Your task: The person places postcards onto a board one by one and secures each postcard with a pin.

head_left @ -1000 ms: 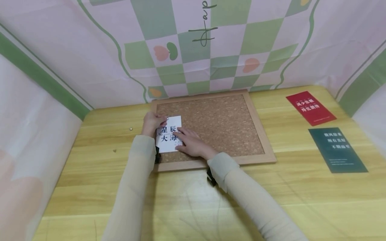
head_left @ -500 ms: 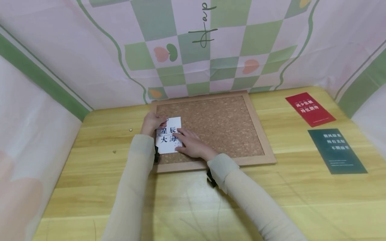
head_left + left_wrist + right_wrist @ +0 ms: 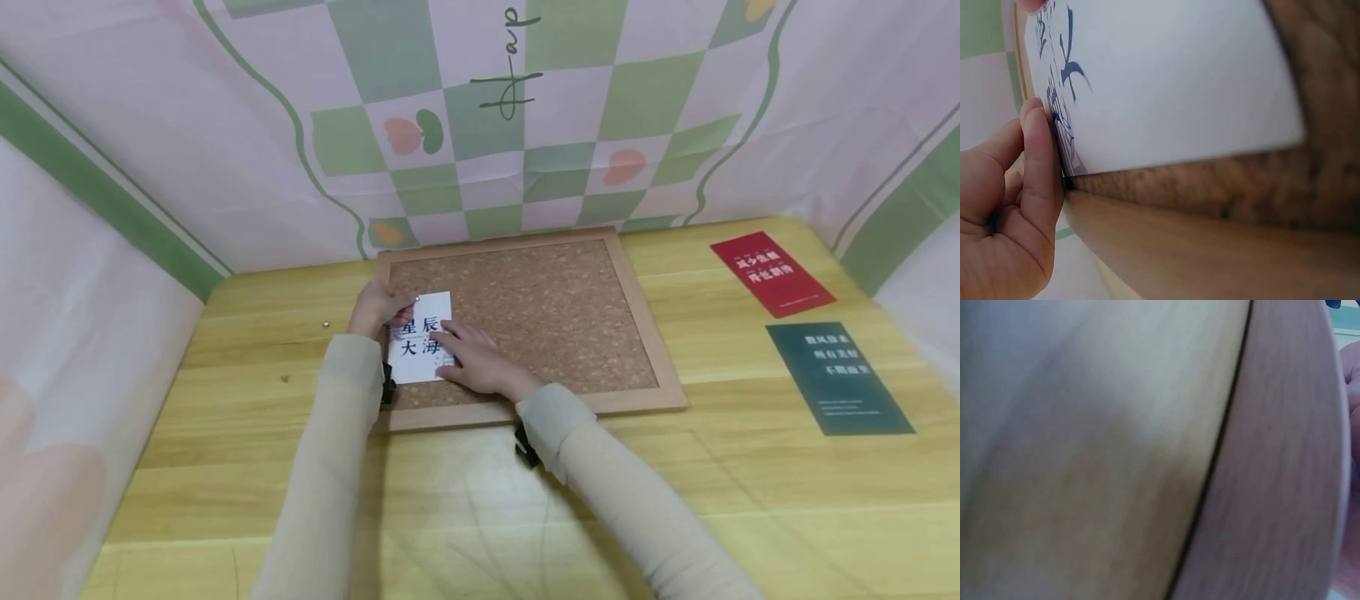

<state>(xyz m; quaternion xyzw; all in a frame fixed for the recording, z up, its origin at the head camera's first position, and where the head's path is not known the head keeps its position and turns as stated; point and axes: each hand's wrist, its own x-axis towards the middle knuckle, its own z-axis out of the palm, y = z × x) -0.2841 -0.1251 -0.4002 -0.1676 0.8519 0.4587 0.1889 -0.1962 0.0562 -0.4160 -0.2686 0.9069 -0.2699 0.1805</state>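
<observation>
White card (image 3: 412, 367) with dark blue characters laid on the cork board (image 3: 555, 308), left part, left of centre in the head frame. In the left wrist view, a strip of cork is seen between card and wooden frame (image 3: 1210, 250). Small shiny pin (image 3: 417, 298) seen at the card's top edge, pinched at the fingertips of the left hand (image 3: 375, 310); grip together on it, other fingers bent. Card's right side touched by the right hand (image 3: 480, 358); grip apart, fingers extended, nothing clasped. Right wrist view filled mostly by desk and frame edge.

Forearms covered by pale sleeves (image 3: 318, 442), running in from the bottom of the head frame; a black wrist mount (image 3: 527, 446) partly hidden by the right cuff. Two small pieces (image 3: 326, 324) lie well apart from the board at centre left, on the desk (image 3: 615, 508). At right, a red card (image 3: 772, 273) is placed above a green card (image 3: 840, 377), both lettered white. Background filled by checked cloth (image 3: 562, 100).
</observation>
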